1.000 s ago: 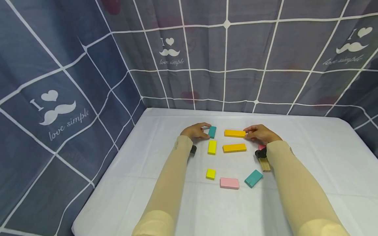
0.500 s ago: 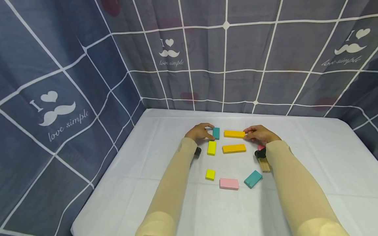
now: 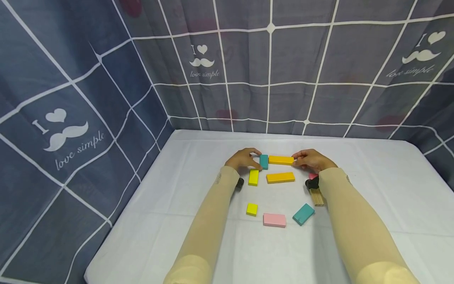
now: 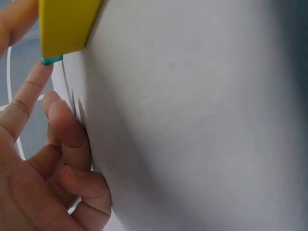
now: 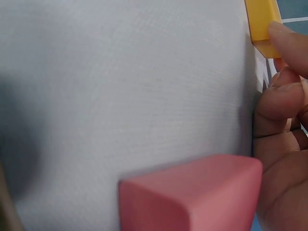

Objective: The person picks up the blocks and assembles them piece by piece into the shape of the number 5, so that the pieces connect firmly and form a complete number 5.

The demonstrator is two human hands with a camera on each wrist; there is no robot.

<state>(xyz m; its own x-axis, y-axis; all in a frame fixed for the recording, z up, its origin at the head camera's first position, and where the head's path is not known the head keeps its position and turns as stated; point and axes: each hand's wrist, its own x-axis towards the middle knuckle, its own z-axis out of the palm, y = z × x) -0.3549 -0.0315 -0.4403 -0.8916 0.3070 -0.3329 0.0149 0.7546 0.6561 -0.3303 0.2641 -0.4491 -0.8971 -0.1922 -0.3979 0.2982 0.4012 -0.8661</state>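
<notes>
My left hand [image 3: 244,158] pinches a small teal block [image 3: 264,162] between thumb and a finger at its near and far ends. Against that block's right side, or almost so, lies the left end of a long orange block [image 3: 281,160]. The thumb and fingertips of my right hand [image 3: 312,160] pinch the orange block's other end, also seen in the right wrist view as an orange block [image 5: 263,21]. In the left wrist view a yellow block [image 4: 67,26] hides most of the teal block [image 4: 52,60].
Nearer on the white-covered table [image 3: 149,236] lie a second orange block [image 3: 280,177], a yellow block [image 3: 253,177], a small yellow block [image 3: 252,209], a pink block [image 3: 274,220] and a tilted teal block [image 3: 303,214]. By the right wrist are a reddish block [image 5: 192,192] and a ridged wooden-coloured piece [image 3: 317,197].
My left hand has slid the teal block rightward, closing the gap to the orange block's left end. The right hand has stayed nearly still on the orange block.
</notes>
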